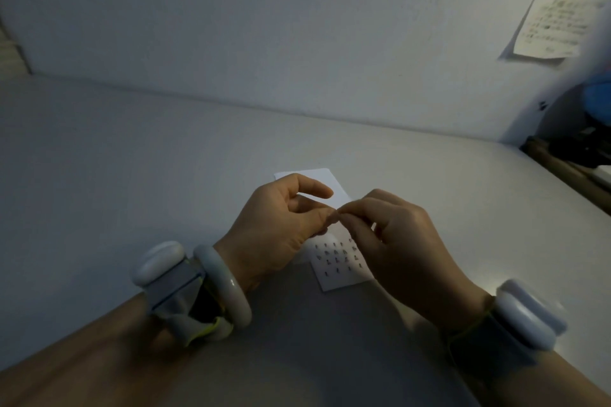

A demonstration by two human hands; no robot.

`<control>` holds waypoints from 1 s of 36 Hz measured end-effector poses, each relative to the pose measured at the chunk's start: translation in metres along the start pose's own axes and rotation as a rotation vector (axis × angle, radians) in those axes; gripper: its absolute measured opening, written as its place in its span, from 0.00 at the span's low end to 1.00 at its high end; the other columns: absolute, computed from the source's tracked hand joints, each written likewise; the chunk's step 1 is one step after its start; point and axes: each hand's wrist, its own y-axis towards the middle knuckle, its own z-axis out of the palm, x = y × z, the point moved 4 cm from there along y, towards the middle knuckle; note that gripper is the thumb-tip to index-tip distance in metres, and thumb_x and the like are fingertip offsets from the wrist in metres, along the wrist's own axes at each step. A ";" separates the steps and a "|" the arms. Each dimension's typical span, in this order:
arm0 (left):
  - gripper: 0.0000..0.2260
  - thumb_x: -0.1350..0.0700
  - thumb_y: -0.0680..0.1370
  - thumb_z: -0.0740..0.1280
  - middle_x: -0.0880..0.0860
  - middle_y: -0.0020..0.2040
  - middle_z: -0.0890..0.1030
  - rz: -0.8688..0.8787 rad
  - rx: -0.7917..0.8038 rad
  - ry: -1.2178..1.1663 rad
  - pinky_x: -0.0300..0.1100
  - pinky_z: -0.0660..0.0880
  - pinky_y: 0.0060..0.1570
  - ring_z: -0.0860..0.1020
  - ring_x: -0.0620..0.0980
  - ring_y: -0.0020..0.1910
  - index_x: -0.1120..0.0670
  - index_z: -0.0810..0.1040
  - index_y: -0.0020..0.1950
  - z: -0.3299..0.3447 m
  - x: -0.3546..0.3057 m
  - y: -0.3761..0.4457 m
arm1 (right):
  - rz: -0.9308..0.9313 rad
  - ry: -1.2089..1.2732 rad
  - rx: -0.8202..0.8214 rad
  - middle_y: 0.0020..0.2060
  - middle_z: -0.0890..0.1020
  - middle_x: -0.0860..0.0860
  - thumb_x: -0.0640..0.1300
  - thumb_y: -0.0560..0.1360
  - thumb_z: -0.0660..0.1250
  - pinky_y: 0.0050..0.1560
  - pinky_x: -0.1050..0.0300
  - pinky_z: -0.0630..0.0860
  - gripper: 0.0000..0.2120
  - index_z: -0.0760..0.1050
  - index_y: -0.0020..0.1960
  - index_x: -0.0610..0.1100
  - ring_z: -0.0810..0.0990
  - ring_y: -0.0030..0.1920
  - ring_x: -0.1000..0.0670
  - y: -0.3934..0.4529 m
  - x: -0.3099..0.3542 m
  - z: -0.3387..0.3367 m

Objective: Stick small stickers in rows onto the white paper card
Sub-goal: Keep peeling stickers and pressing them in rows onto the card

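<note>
The scene is dim, with a cool blue-grey cast. The white paper card [334,254] catches the brightest patch of light just right of its lower edge. Both forearms lie in deep shadow below it. Notes on the wall above are blurred, and wide-angle distortion bends the frame's edges.

The hands [334,221] meet fingertip to fingertip above the card [340,261] lying on the table [132,158].
</note>
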 end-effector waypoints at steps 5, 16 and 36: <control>0.07 0.59 0.74 0.68 0.47 0.41 0.83 -0.010 0.015 0.009 0.33 0.79 0.43 0.82 0.43 0.41 0.49 0.75 0.48 0.000 -0.001 0.000 | -0.022 -0.025 0.028 0.38 0.77 0.55 0.44 0.77 0.62 0.37 0.65 0.72 0.08 0.80 0.49 0.47 0.74 0.38 0.58 0.000 -0.001 -0.001; 0.07 0.59 0.74 0.69 0.49 0.41 0.83 -0.044 0.025 0.019 0.30 0.77 0.38 0.82 0.44 0.39 0.47 0.75 0.46 0.002 -0.001 -0.001 | -0.192 -0.173 0.081 0.36 0.78 0.51 0.42 0.75 0.61 0.32 0.56 0.73 0.09 0.80 0.46 0.45 0.74 0.34 0.52 -0.002 0.003 -0.007; 0.06 0.60 0.75 0.67 0.48 0.39 0.83 -0.074 0.047 -0.022 0.29 0.76 0.35 0.82 0.41 0.36 0.49 0.75 0.47 0.001 0.001 0.000 | -0.213 -0.167 0.110 0.40 0.78 0.52 0.45 0.75 0.61 0.34 0.58 0.74 0.10 0.80 0.50 0.46 0.75 0.38 0.53 -0.003 0.001 -0.008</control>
